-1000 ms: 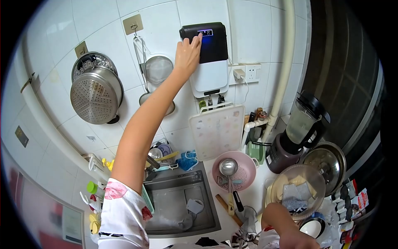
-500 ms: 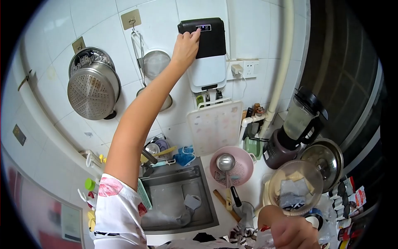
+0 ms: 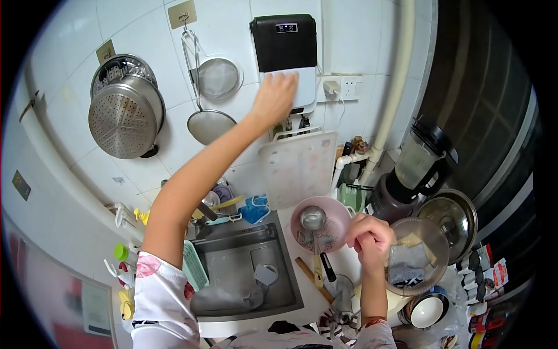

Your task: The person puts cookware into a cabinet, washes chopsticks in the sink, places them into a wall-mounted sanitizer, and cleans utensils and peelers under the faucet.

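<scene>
My left hand [image 3: 278,98] is raised in front of the white lower half of a wall-mounted black-and-white box [image 3: 285,49]. A small lit panel [image 3: 286,28] shows on the box's black top. Motion smears the left fingers, and I cannot tell whether they touch it. Dark handles [image 3: 304,122] stick out beneath the box, above a white cutting board [image 3: 297,166]. My right hand [image 3: 372,237] is bent at the wrist with curled fingers, between a pink basin [image 3: 343,218] and a clear round tub [image 3: 439,253]. Nothing shows in it.
A grey sink [image 3: 232,285] lies below my left arm. A ladle [image 3: 313,218] rests in the pink basin. To the right stand a blender [image 3: 407,174] and metal lids [image 3: 450,215]. Strainers [image 3: 218,78] and a steamer pot [image 3: 125,119] hang on the wall.
My left hand has come down from the lit panel to the box's white part. My right hand has risen from the lower edge to beside the pink basin. The view has shifted slightly.
</scene>
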Demonstrator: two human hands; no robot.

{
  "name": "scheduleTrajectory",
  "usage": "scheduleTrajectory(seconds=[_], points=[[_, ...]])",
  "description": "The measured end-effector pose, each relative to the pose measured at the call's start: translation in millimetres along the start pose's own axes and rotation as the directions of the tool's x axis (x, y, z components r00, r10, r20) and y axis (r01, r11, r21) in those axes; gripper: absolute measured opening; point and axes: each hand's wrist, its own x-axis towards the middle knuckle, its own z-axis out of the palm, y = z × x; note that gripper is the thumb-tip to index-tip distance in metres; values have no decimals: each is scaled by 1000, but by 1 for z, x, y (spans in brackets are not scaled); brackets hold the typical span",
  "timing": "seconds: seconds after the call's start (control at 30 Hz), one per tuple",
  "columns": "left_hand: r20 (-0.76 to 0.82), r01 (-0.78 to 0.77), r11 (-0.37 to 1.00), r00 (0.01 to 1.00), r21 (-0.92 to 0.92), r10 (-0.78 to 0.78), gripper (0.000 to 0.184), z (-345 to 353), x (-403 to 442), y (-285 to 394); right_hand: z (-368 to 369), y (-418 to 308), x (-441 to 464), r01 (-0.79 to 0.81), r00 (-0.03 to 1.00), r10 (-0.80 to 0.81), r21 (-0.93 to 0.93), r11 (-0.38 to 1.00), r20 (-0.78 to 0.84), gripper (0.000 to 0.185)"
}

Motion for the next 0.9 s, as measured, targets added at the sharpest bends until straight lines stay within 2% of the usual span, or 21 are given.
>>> scheduleTrajectory(seconds=[0.03,0.1,0.17,0.3,0.5,0.6,0.77,0.8,0.83,0.9], points=[[-60,74,996,996,57,-70,60,0,10,-14,0,2,0,5,1000,-5,-4,1000,-1,22],[-82,144,981,988,129,-134,51,-4,32,-40,3,6,-2,-77,997,78,26,997,-2,21],[-91,171,968,984,185,-156,53,-6,46,-58,6,9,-3,-96,995,96,44,994,18,20],[-104,159,967,985,197,-141,61,1,50,-67,7,18,-4,-122,991,119,51,991,65,20],[-162,94,964,985,249,-54,56,8,49,-74,8,37,-5,-187,982,181,127,974,53,21],[-141,35,951,990,307,9,54,11,52,-80,10,44,-4,-208,977,199,129,969,80,21],[-130,25,949,991,315,17,53,15,56,-75,25,52,-8,-222,974,213,151,963,71,21],[-115,13,940,993,340,28,53,13,55,-74,26,51,-10,-267,961,251,172,948,113,21],[-114,13,940,993,340,28,53,10,52,-72,27,50,-11,-313,945,286,191,930,156,21],[-127,83,972,990,219,-56,57,5,47,-69,24,52,-17,-357,925,326,147,923,196,21]])
